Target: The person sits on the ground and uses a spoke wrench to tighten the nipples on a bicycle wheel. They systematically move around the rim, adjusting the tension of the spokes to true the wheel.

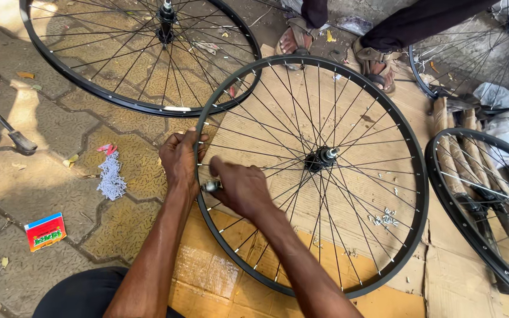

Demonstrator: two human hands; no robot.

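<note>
A black spoked bicycle wheel [415, 147] lies flat on cardboard in front of me, its hub [320, 158] at the centre. My left hand [181, 159] grips the rim at its left edge. Just inside that rim, my right hand [240, 187] reaches among the spokes, closed on a small silvery tool [211, 186] held against a spoke end. Several small silver nipples [384, 219] lie loose on the cardboard inside the wheel, right of the hub.
A second black wheel [83, 91] lies on the paving at upper left, two more [443, 194] at the right. Another person's sandalled feet [331, 47] stand beyond the rim. A pile of white bits [112, 179] and a red box [45, 231] lie at left.
</note>
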